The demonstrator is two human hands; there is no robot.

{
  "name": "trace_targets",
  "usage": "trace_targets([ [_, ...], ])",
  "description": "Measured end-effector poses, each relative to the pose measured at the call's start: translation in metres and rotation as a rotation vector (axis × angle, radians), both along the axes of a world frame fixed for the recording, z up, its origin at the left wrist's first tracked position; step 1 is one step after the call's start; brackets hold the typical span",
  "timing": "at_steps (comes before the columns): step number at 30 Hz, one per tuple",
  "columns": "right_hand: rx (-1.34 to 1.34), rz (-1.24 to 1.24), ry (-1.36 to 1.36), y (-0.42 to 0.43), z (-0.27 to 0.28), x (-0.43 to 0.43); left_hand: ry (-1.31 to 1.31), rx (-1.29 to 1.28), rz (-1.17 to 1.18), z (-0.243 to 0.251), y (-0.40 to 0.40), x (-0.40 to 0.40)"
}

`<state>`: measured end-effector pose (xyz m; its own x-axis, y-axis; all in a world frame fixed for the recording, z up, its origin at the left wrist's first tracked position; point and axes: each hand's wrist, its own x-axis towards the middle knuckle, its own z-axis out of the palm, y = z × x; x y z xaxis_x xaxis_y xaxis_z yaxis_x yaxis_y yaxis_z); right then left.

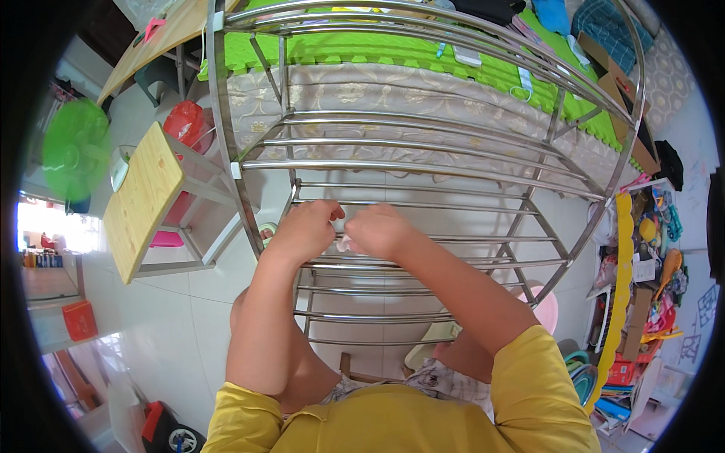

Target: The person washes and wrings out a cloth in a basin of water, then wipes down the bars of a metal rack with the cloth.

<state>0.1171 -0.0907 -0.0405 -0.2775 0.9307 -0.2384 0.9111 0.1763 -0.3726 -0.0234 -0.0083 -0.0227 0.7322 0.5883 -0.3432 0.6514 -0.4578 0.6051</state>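
Note:
A stainless-steel tubular rack (419, 174) with several tiers stands before me. My left hand (308, 231) is over the left part of a lower tier, its fingers curled; its palm is turned away, so I cannot tell whether it grips a rod. Close to its right, my right hand (378, 229) is closed over the same tier. A small pale piece of cloth or tissue (344, 244) shows under its fingers, near a metal rod (481, 239). Most of that piece is hidden by the hand.
Left of the rack stands a wooden-topped stool (144, 198), with a green fan (76, 150) beyond. Behind is a bed edge (362, 96) with green foam mats (368, 48). A cluttered shelf with yellow edging (614, 294) lines the right. A toy wheel (184, 440) is lower left.

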Motion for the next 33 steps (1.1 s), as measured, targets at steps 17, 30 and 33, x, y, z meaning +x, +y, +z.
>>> trace_targets([
  [17,-0.287,-0.300,0.408,-0.043,-0.015,0.061,0.079,-0.058,-0.010,0.000,0.006,-0.006],
  [30,-0.279,-0.169,0.393,-0.006,-0.030,0.031,0.081,-0.070,0.006,0.002,0.005,0.000],
  [33,-0.257,-0.148,0.332,0.010,-0.031,0.011,0.056,-0.052,-0.004,0.002,0.006,0.000],
])
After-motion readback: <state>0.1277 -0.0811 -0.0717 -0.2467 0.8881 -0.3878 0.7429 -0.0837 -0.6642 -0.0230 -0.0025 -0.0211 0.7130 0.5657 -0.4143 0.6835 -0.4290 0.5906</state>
